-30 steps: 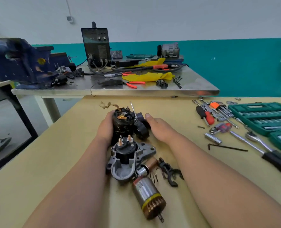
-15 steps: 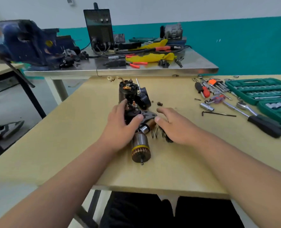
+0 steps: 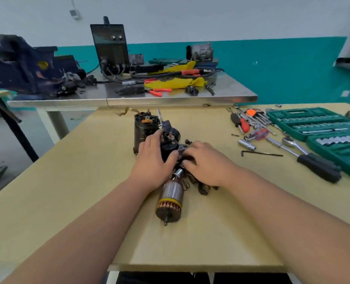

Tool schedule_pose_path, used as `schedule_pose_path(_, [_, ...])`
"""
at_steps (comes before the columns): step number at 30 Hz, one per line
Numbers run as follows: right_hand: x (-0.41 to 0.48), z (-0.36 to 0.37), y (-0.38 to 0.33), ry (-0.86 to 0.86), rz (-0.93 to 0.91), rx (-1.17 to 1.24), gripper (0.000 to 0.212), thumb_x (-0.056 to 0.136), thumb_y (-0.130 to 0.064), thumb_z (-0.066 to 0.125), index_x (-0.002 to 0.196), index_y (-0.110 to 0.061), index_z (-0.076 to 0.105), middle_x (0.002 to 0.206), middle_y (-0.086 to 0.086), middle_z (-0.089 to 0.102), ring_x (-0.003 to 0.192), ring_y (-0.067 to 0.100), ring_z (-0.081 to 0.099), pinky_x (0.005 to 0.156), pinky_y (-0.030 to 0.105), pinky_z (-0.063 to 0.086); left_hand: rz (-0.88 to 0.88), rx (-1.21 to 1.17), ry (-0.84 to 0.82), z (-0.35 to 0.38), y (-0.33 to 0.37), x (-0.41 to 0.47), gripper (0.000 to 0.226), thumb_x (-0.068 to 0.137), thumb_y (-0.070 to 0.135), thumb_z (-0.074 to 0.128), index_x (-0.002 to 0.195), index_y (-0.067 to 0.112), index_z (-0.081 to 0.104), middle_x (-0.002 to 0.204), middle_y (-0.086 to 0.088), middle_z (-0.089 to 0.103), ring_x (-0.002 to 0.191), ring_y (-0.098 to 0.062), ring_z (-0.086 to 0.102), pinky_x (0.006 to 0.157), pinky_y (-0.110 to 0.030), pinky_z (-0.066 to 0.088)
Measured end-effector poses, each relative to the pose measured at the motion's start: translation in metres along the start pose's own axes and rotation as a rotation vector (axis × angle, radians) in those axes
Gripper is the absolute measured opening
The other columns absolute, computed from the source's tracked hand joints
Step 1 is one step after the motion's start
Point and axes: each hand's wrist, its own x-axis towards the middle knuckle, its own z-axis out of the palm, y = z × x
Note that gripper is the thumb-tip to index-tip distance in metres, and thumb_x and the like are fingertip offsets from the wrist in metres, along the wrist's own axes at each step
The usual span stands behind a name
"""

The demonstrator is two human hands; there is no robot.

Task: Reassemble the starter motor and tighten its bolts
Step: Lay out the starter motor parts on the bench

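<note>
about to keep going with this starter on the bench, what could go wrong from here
The armature lies loose on its side and could roll as both hands work the housing. The small dark part beside the right hand could get knocked away. The upright motor case might tip if bumped.

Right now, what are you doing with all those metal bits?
A person is putting a starter motor back together on a wooden table. The left hand grips the black solenoid on the grey housing, and the right hand rests on the housing's other side. The armature sticks out toward the camera. The motor case stands upright behind, not yet fitted. The ratchet lies untouched at the right.
</note>
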Motion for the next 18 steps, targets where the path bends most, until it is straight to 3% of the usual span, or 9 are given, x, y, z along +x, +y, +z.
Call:
schedule_pose_path(4, [0.007,-0.009,0.010,-0.052,-0.057,-0.071,0.033,0.096,-0.037,0.048,0.127,-0.028,0.057,0.125,-0.003,0.048,0.114,0.016,0.048,0.092,0.034,0.045,0.021,0.062,0.005,0.014,0.001,0.024,0.066,0.095,0.039,0.052,0.152,0.022,0.025,0.149,0.000,0.039,0.134,-0.022,0.030,0.111,-0.038,0.027])
schedule_pose_path(8, [0.013,-0.008,0.014,-0.217,-0.159,0.042,0.046,0.094,-0.026,0.055,0.137,-0.039,0.048,0.141,-0.011,0.042,0.125,0.011,0.042,0.106,0.032,0.036,0.002,-0.009,0.072,0.013,-0.014,0.034,0.054,0.094,0.038,0.057,0.144,0.020,0.045,0.142,0.001,0.045,0.131,-0.018,0.035,0.109,-0.032,0.029])
schedule_pose_path(10, [0.012,-0.011,0.012,-0.248,-0.171,0.034,0.044,0.094,-0.031,0.058,0.136,-0.041,0.050,0.140,-0.012,0.044,0.125,0.011,0.043,0.103,0.030,0.035,0.007,-0.048,0.097,0.002,-0.014,0.028,0.041,0.093,0.036,0.060,0.133,0.025,0.055,0.130,0.007,0.052,0.121,-0.007,0.045,0.102,-0.026,0.035])
schedule_pose_path(12, [0.016,-0.012,0.012,-0.232,-0.167,0.036,0.040,0.092,-0.038,0.060,0.132,-0.040,0.054,0.126,-0.013,0.051,0.112,0.009,0.049,0.093,0.028,0.041,-0.030,-0.100,0.072,-0.012,-0.014,0.022,0.021,0.091,0.037,0.061,0.112,0.033,0.062,0.106,0.021,0.060,0.097,0.008,0.054,0.082,-0.013,0.041])
schedule_pose_path(13, [0.018,-0.011,0.012,-0.206,-0.157,0.048,0.037,0.091,-0.041,0.060,0.128,-0.039,0.057,0.115,-0.016,0.054,0.104,0.007,0.052,0.088,0.027,0.044,-0.045,-0.126,0.025,-0.020,-0.013,0.019,0.011,0.089,0.039,0.061,0.099,0.035,0.063,0.092,0.021,0.062,0.087,0.010,0.056,0.069,-0.008,0.041])
schedule_pose_path(15, [0.019,-0.009,0.014,-0.148,-0.109,0.062,0.024,0.092,-0.043,0.057,0.116,-0.038,0.060,0.096,-0.020,0.055,0.089,0.005,0.055,0.077,0.027,0.049,-0.029,-0.111,-0.155,-0.033,-0.007,0.013,0.015,0.084,0.049,0.061,0.086,0.034,0.064,0.077,0.020,0.063,0.070,0.006,0.058,0.054,-0.010,0.041])
schedule_pose_path(18, [0.017,-0.004,0.018,-0.053,-0.017,0.022,0.022,0.094,-0.045,0.054,0.112,-0.034,0.061,0.094,-0.013,0.060,0.082,0.007,0.057,0.074,0.033,0.053,-0.020,0.029,-0.532,-0.045,0.009,0.008,0.037,0.076,0.067,0.063,0.085,0.032,0.064,0.077,0.011,0.064,0.068,-0.001,0.060,0.062,-0.024,0.049])
